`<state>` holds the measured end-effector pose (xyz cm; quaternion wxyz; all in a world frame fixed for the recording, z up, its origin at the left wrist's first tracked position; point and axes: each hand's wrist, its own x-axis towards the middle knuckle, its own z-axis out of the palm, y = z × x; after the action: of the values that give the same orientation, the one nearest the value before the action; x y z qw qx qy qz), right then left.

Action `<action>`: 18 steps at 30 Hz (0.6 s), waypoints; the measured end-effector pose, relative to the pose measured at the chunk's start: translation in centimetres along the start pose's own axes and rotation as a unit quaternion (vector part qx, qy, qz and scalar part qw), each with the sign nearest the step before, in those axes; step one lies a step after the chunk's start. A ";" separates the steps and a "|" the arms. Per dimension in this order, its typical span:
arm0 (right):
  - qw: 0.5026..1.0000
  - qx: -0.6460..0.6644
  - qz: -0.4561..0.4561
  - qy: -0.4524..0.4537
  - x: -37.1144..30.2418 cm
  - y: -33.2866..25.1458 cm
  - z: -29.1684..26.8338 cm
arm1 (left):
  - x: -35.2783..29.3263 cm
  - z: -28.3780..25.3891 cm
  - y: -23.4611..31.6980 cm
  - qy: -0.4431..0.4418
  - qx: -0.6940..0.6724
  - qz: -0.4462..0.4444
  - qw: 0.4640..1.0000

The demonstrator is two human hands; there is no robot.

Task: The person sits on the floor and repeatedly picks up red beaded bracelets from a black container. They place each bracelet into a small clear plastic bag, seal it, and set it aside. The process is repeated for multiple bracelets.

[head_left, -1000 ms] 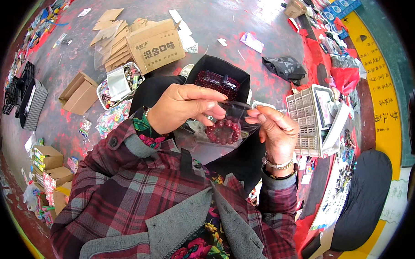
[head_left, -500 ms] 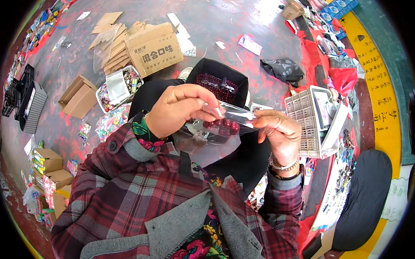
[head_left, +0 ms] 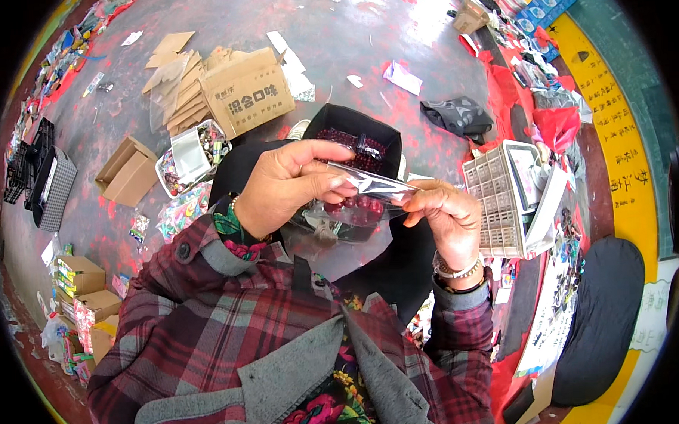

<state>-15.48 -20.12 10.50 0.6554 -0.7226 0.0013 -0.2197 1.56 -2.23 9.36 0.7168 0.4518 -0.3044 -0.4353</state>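
A clear plastic bag (head_left: 376, 184) is stretched between my two hands, its top edge catching the light. My left hand (head_left: 282, 185) pinches one end with thumb and fingers. At the other end, my right hand (head_left: 450, 214) grips the plastic between thumb and forefinger. Dark red beads (head_left: 363, 205) show just below the strip; whether they are inside this bag I cannot tell. Beyond my hands stands a black open box (head_left: 391, 139) with strings of dark red beads (head_left: 343, 139) in it. More crumpled clear plastic (head_left: 321, 229) lies beneath my left hand.
A beige plastic basket (head_left: 494, 210) stands at my right, near a folded dark bag (head_left: 456, 118). Flattened cardboard (head_left: 246, 103), a small open carton (head_left: 126, 171) and a white tub (head_left: 165, 173) of small packets sit ahead to the left. Black baskets (head_left: 54, 177) are farther left.
My left fingers have shifted along the plastic, the forefinger now more stretched out. Both hands still hold the bag, and the view has moved slightly.
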 end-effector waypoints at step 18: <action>0.945 -0.324 -0.037 0.016 1.9 -1.0 2.7 | -0.8 0.9 -0.8 0.018 0.187 0.081 0.979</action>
<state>-13.17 -17.97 11.93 0.3772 -0.8918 0.0563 -0.2434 0.22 -2.02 8.98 0.6577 0.5598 -0.4030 -0.3027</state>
